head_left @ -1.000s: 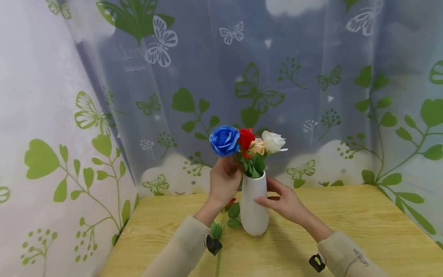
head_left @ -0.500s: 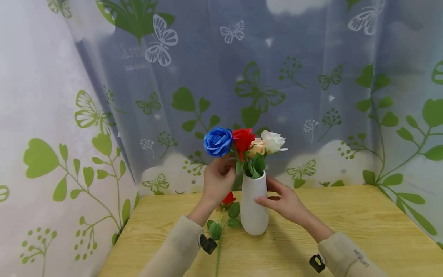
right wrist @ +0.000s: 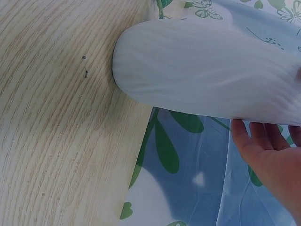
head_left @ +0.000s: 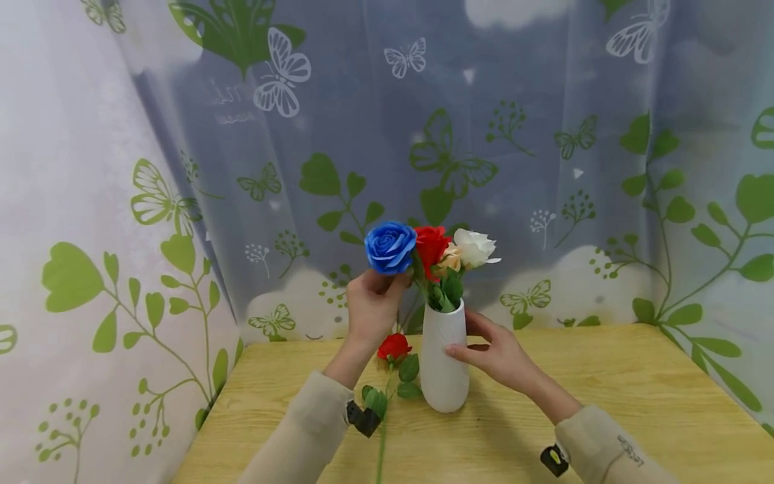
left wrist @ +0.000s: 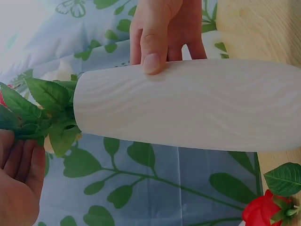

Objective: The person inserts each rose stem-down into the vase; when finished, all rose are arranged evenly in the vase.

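A white ribbed vase [head_left: 444,363] stands upright on the wooden table. My right hand [head_left: 498,349] grips its right side, thumb in front and fingers behind; the right wrist view shows those fingers [right wrist: 268,136] against the vase wall. Out of its mouth rise a red rose [head_left: 432,249], a peach rose [head_left: 450,259] and a white rose [head_left: 475,247] with green leaves [left wrist: 49,96]. Left of them, my left hand [head_left: 373,310] pinches a blue rose [head_left: 390,247] just under its bloom. The hand and leaves hide where the blue rose's stem ends.
Another red rose [head_left: 394,346] lies on the table [head_left: 605,403] left of the vase, its leafy stem running toward the front edge under my left sleeve. A curtain [head_left: 532,202] printed with leaves and butterflies hangs behind the table.
My left hand has shifted left, uncovering the red rose on the table. The blue bloom swung left, then back right. The red bloom in the vase shows more fully. My right hand stays put.
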`<action>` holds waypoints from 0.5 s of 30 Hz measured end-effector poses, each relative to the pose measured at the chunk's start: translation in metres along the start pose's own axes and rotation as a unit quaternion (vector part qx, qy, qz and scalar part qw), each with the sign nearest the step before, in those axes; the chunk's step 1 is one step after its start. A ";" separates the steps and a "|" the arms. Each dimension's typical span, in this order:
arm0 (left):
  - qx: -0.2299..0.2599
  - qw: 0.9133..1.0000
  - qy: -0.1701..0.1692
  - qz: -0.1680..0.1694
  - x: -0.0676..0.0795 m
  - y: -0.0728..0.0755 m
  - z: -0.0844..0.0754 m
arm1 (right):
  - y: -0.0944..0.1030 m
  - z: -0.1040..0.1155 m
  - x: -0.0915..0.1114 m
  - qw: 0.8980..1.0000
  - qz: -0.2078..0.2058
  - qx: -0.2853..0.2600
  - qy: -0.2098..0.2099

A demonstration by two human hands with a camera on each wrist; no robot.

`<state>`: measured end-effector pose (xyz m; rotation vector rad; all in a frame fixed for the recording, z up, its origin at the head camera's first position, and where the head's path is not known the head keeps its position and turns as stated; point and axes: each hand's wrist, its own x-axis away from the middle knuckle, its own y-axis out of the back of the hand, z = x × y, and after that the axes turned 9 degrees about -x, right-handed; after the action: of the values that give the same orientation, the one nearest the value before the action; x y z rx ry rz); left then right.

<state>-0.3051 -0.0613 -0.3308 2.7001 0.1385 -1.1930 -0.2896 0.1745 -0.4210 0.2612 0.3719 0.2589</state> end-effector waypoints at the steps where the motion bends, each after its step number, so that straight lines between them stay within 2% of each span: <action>1: -0.003 1.000 0.000 -0.002 0.000 0.000 0.000 | 0.000 0.000 0.000 1.000 0.000 0.000 -0.001; 8: -0.014 1.000 -0.003 -0.007 -0.003 -0.001 0.001 | 0.000 0.000 0.000 1.000 -0.002 -0.001 0.007; 15: -0.001 1.000 -0.002 -0.010 -0.004 -0.005 0.002 | -0.001 0.000 0.000 1.000 0.001 -0.002 0.004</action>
<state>-0.3099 -0.0568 -0.3297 2.7004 0.1679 -1.2036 -0.2900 0.1737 -0.4215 0.2576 0.3798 0.2626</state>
